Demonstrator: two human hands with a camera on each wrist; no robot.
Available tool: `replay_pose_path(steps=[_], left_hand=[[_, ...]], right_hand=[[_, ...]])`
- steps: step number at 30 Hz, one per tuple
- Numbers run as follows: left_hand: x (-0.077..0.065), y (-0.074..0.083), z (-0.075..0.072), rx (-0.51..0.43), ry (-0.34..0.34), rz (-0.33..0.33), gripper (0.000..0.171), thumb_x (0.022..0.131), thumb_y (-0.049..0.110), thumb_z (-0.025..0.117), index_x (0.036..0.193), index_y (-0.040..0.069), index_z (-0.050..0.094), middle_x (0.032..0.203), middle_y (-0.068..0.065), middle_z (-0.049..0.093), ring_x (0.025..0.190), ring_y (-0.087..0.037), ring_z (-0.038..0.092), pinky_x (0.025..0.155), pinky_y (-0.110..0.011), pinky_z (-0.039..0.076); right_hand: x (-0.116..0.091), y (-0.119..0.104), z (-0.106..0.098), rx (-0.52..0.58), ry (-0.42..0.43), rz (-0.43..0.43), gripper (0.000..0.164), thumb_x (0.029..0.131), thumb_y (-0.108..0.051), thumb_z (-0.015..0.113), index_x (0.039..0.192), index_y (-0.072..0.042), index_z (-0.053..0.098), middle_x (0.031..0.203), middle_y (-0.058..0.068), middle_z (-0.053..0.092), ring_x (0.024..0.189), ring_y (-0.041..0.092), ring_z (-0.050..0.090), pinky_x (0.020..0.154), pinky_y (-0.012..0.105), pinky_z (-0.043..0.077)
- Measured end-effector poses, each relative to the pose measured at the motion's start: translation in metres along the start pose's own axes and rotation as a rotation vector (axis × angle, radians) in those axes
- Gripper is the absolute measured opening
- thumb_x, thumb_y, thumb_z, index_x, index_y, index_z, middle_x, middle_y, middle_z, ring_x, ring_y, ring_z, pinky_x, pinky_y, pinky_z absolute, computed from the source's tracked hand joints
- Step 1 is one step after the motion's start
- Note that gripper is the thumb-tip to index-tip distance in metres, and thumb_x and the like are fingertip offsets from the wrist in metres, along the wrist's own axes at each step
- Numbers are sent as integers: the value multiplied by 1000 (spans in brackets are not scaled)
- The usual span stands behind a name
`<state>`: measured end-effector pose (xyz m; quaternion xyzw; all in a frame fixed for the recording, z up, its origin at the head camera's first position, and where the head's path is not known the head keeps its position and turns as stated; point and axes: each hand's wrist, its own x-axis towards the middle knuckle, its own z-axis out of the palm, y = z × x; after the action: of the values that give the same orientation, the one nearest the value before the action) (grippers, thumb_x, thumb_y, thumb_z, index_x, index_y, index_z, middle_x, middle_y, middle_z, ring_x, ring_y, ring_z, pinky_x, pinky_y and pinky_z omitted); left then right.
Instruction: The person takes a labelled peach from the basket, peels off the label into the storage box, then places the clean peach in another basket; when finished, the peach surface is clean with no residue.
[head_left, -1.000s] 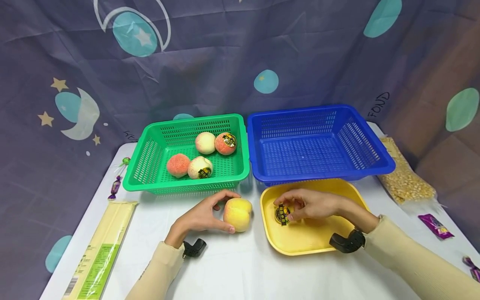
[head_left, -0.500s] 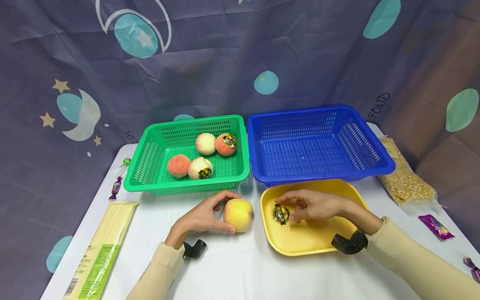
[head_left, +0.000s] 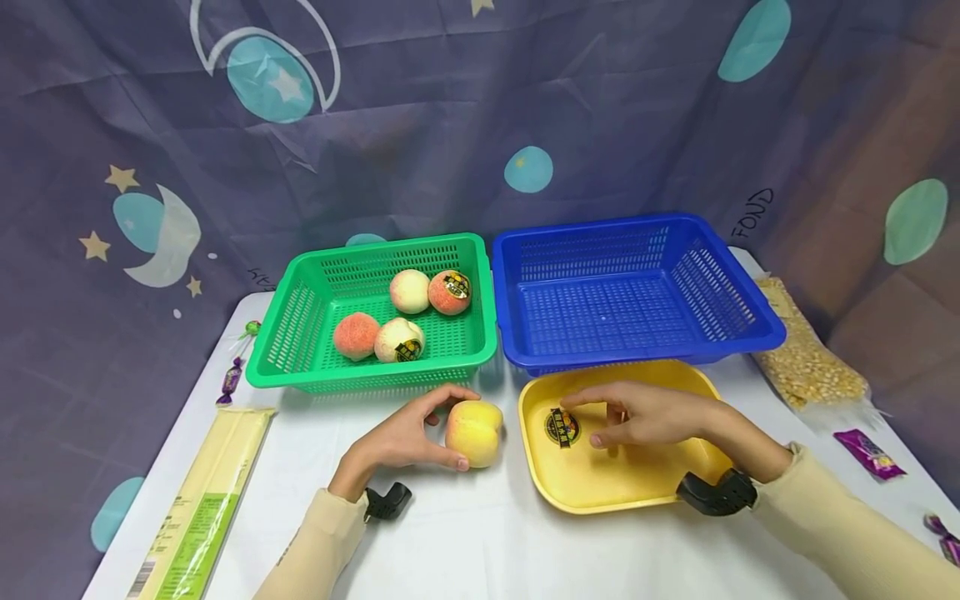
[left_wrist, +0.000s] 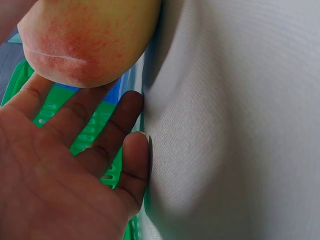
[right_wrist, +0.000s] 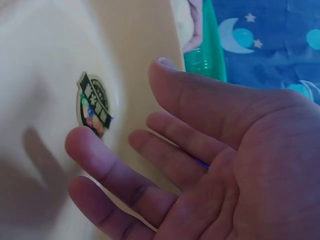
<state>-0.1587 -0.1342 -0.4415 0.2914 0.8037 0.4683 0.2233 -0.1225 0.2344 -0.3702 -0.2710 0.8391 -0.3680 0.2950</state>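
My left hand (head_left: 408,433) grips a yellow peach (head_left: 475,433) with a red blush between thumb and index finger, over the white tabletop. In the left wrist view the peach (left_wrist: 90,40) fills the top, and the lower fingers of the hand (left_wrist: 65,165) are spread beneath it. My right hand (head_left: 648,414) is above the yellow tray (head_left: 600,492), fingers loosely bent around nothing. A black-and-gold fruit sticker (head_left: 562,427) lies on the tray's floor left of the fingertips. The right wrist view shows this sticker (right_wrist: 94,105) apart from the hand (right_wrist: 215,165).
Behind the hands stand a green basket (head_left: 300,379) holding several peaches, two with stickers, and a blue basket (head_left: 645,354). At left lie a long yellow-green packet (head_left: 202,508) and wrapped candies (head_left: 230,382). A bag of corn kernels (head_left: 813,358) and a purple packet (head_left: 870,454) lie right.
My right hand has drawn a little to the right, off the sticker, which has turned slightly on the tray. The left hand and its peach have stayed in place.
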Motion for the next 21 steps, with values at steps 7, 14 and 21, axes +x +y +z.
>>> replay_pose_path(steps=[7, 14, 21], left_hand=[[0, -2, 1, -1, 4, -8, 78, 69, 29, 95, 136, 37, 56, 131, 14, 62, 123, -15, 53, 97, -40, 41], [-3, -3, 7, 23, 60, -5, 77, 67, 31, 96, 133, 40, 58, 130, 18, 62, 122, -13, 54, 99, -40, 42], [-7, 1, 11, 39, 91, 8, 78, 67, 34, 96, 134, 40, 58, 132, 18, 61, 123, -12, 55, 101, -42, 43]], right_hand=[[-15, -4, -13, 4, 47, -83, 46, 100, -23, 66, 142, -6, 58, 125, 17, 69, 83, 12, 67, 73, 26, 54], [-39, -3, -40, 29, 289, -148, 30, 103, -10, 59, 132, -13, 66, 127, 5, 72, 105, 6, 69, 86, 23, 58], [-60, 28, -58, -105, 779, 2, 30, 101, -16, 64, 131, -14, 68, 116, -29, 64, 85, 9, 57, 67, 20, 46]])
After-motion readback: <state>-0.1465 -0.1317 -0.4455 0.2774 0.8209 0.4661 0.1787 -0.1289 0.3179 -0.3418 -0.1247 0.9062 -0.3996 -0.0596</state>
